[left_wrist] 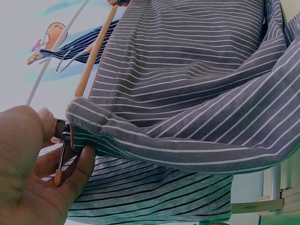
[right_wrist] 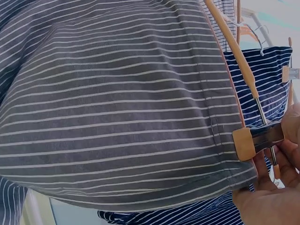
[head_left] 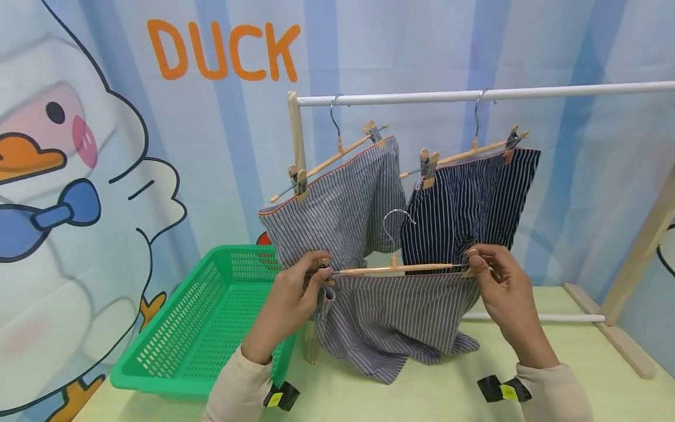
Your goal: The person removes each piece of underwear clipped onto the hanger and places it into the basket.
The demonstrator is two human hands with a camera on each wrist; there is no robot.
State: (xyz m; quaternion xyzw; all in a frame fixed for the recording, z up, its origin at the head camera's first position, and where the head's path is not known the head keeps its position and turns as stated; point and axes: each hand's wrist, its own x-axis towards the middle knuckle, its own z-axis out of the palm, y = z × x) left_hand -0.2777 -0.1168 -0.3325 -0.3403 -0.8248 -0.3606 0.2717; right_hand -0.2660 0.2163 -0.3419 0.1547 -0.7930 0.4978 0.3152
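Observation:
Grey shorts with white stripes (head_left: 406, 310) hang by the waistband from a wooden clip hanger (head_left: 369, 271), its metal hook pointing up. At the hanger's left end, my left hand (head_left: 289, 302) pinches the clip between thumb and fingers. The left wrist view shows the waistband corner (left_wrist: 83, 119) folded over beside those fingers. My right hand (head_left: 505, 293) pinches the right clip (right_wrist: 244, 144), whose wooden jaw lies on the waistband in the right wrist view. Behind them, light striped shorts (head_left: 337, 205) and navy striped shorts (head_left: 469, 199) hang on similar hangers.
A white rail (head_left: 411, 97) on a wooden stand carries the two hung pairs. At the left, a green perforated basket (head_left: 132, 375) stands on the pale table (head_left: 401, 398). A wooden foot (head_left: 627, 351) of the stand lies at the right. A cartoon curtain (head_left: 237, 146) hangs behind.

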